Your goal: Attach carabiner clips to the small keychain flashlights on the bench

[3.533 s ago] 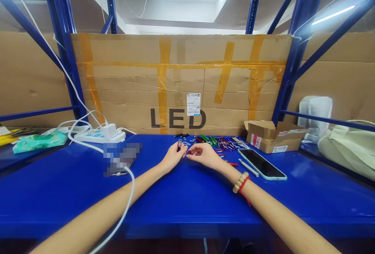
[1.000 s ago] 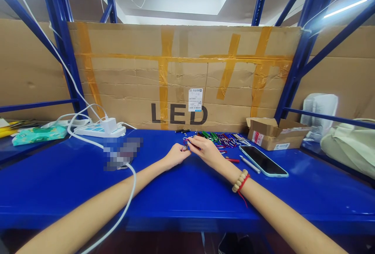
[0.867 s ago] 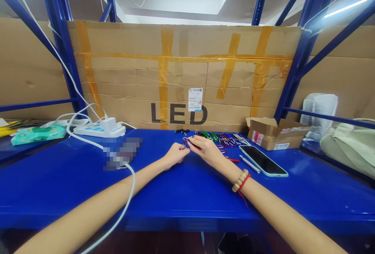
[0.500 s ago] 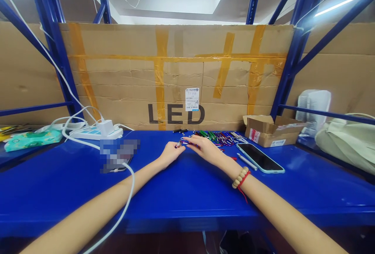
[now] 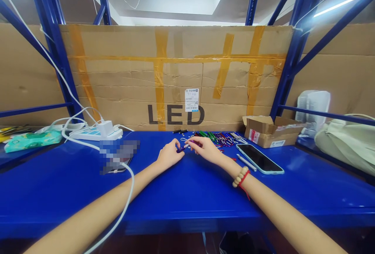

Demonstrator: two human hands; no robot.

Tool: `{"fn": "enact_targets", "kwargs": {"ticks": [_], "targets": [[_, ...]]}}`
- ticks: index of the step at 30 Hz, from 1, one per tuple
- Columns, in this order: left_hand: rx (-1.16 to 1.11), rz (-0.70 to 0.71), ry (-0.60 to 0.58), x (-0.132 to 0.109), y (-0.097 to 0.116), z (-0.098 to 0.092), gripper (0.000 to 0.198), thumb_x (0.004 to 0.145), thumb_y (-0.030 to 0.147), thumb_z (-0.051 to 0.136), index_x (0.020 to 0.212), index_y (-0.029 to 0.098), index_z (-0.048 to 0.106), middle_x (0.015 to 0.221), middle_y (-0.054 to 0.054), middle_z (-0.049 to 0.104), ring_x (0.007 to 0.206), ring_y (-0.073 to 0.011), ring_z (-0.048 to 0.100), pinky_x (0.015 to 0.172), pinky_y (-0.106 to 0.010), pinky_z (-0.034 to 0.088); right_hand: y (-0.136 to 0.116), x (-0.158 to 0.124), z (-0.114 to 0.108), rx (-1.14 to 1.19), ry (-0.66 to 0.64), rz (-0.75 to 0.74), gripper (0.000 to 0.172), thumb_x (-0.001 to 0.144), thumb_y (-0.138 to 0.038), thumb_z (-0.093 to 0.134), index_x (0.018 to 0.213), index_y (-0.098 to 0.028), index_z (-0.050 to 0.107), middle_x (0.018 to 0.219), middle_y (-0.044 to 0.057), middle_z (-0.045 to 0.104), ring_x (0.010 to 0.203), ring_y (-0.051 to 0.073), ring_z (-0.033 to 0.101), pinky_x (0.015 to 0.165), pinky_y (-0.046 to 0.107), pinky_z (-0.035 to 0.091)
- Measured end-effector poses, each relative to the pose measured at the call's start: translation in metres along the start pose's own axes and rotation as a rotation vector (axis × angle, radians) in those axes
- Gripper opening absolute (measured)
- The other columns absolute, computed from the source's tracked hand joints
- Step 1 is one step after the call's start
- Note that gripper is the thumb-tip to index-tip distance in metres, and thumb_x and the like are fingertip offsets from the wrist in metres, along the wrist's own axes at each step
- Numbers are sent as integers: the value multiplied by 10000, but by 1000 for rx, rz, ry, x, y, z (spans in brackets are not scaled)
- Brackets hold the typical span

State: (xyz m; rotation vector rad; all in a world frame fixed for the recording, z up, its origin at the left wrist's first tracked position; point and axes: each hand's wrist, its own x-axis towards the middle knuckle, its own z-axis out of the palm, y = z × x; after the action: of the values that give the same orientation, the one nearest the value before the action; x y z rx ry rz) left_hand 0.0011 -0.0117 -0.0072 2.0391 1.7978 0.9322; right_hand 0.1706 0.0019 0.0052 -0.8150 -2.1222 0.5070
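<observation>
Both hands meet at the middle of the blue shelf surface (image 5: 187,191). My left hand (image 5: 169,154) and my right hand (image 5: 205,149) each pinch one end of a small purple pen-like keychain light (image 5: 184,147), held just above the shelf. The fingers of both hands are curled. My right wrist wears a bead bracelet with a red cord (image 5: 240,177). Just behind the hands lies a pile of coloured keychain lights (image 5: 219,138) and a few small metal bits.
A phone (image 5: 259,159) and a white stylus (image 5: 246,162) lie right of my right arm. A small open carton (image 5: 271,131) and a pale bag (image 5: 345,140) stand further right. A power strip (image 5: 96,132), white cable and a blurred device (image 5: 117,155) lie left. A taped LED cardboard sheet (image 5: 175,78) forms the back.
The hands have stayed together at mid-shelf, working the small purple piece. It now lies lengthwise between both pinches, and the view has shifted slightly.
</observation>
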Motion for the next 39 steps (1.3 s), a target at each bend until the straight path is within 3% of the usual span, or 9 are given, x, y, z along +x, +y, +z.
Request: {"fn": "enact_targets", "kwargs": {"ticks": [8, 12, 16, 23, 30, 33, 39], "targets": [[71, -41, -44, 2, -3, -2, 155, 694, 255, 500, 835, 238, 440, 623, 44, 592, 684, -164, 572, 558, -243, 307, 38, 4, -36, 130, 565, 283, 382, 767, -453, 499, 845, -117, 664, 522, -11, 532, 474, 114, 482, 495, 241, 421], [-50, -98, -38, 6, -7, 1, 123, 698, 255, 504, 811, 228, 465, 595, 48, 580, 638, -150, 561, 550, -239, 317, 62, 2, -47, 120, 704, 395, 343, 771, -413, 482, 851, -126, 653, 584, 8, 560, 483, 116, 505, 475, 235, 427], [-274, -156, 11, 15, -15, 6, 114, 692, 236, 528, 797, 207, 492, 547, 48, 548, 540, -119, 518, 523, -220, 330, 79, 1, -50, 84, 651, 400, 308, 798, -377, 452, 863, -147, 646, 634, 29, 602, 543, 134, 555, 485, 232, 447], [-492, -210, 8, 20, -22, 10, 125, 709, 247, 542, 810, 185, 502, 516, 45, 513, 430, -82, 439, 470, -199, 324, 95, 1, -51, -32, 574, 370, 305, 839, -279, 412, 954, -136, 655, 756, 60, 689, 677, 150, 617, 670, 275, 485], [-492, -220, 2, 18, -19, 8, 119, 705, 247, 552, 799, 187, 508, 505, 47, 504, 436, -82, 447, 472, -195, 320, 104, 2, -55, -138, 474, 384, 312, 837, -208, 448, 1058, -132, 655, 873, 73, 716, 774, 167, 645, 722, 280, 492], [-454, -211, -3, 17, -18, 7, 100, 708, 229, 525, 800, 193, 511, 513, 43, 517, 460, -92, 464, 486, -199, 322, 107, 3, -56, -173, 414, 419, 311, 823, -177, 475, 1066, -124, 661, 865, 74, 721, 727, 165, 656, 700, 275, 504], [-350, -164, 3, 14, -16, 8, 88, 707, 201, 486, 792, 212, 508, 517, 52, 529, 503, -110, 499, 512, -207, 334, 105, 2, -56, -368, 334, 395, 205, 765, -183, 554, 843, -149, 741, 723, 52, 723, 651, 191, 666, 681, 276, 511]]}}
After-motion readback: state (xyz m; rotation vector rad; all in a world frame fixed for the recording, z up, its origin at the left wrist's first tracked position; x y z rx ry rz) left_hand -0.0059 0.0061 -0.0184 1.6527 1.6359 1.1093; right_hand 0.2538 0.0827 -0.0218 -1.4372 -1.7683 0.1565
